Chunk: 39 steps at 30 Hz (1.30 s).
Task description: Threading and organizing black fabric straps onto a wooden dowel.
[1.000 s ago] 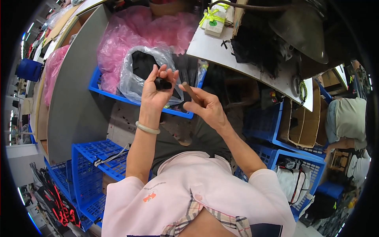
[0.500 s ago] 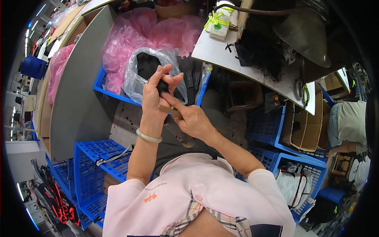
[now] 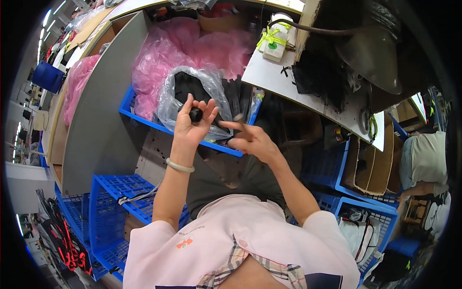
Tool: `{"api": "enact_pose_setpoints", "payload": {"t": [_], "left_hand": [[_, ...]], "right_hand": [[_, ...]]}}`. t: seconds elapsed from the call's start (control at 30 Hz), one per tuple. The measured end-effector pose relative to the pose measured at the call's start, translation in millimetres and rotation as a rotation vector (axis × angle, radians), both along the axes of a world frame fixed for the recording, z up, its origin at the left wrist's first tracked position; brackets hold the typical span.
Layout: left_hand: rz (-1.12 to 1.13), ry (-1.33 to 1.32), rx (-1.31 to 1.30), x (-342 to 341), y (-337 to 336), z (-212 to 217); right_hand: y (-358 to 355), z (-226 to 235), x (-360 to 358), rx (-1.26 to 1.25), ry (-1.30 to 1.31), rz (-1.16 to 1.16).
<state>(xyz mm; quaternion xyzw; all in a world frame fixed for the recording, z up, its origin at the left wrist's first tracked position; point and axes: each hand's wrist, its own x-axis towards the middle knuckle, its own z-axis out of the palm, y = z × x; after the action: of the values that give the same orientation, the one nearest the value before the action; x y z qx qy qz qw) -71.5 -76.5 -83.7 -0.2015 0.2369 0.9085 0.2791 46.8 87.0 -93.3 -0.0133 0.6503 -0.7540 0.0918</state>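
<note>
My left hand point(image 3: 190, 126), palm up with a pale bangle on its wrist, has curled fingers round a small rolled black piece point(image 3: 195, 114). Its round end faces up out of the grip. To its right and apart from it is my right hand point(image 3: 258, 143), fingers bent and partly blurred. A short brownish piece point(image 3: 239, 118) seems to stick up between those fingers; its kind is not clear. Beyond both hands, a clear plastic bag point(image 3: 167, 103) with black pieces point(image 3: 185, 83) inside lies in a blue crate point(image 3: 163, 127). Black strips point(image 3: 232, 96) lie beside the bag.
Pink plastic sheeting point(image 3: 159, 53) fills the crate's far side. A grey panel point(image 3: 103, 111) stands at left, above blue baskets point(image 3: 103, 207). A white table point(image 3: 269, 74) at right bears a lamp point(image 3: 373, 58) and bundled blocks point(image 3: 274, 45). Another person point(image 3: 423, 159) is at far right.
My right hand has drawn away from the left hand toward the right. The black roll's end now shows clearly in my left hand. The whole view has shifted slightly.
</note>
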Motion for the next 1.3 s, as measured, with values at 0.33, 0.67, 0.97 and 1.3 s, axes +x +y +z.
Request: {"api": "enact_pose_setpoints", "payload": {"t": [0.33,0.67,0.97,1.3], "left_hand": [[0.141,-0.044,0.121,-31,-18,17],[0.129,0.119,0.230,-36,-41,28],[0.192,0.839,-0.390,-10,-13,38],[-0.179,0.945,-0.268,5,-9,66]], "right_hand": [[-17,-92,51,0.310,0.047,-0.219],[3,-45,55,0.460,0.053,-0.158],[-22,-1,44,0.592,0.123,-0.297],[-11,19,27,0.382,0.185,-0.359]]}}
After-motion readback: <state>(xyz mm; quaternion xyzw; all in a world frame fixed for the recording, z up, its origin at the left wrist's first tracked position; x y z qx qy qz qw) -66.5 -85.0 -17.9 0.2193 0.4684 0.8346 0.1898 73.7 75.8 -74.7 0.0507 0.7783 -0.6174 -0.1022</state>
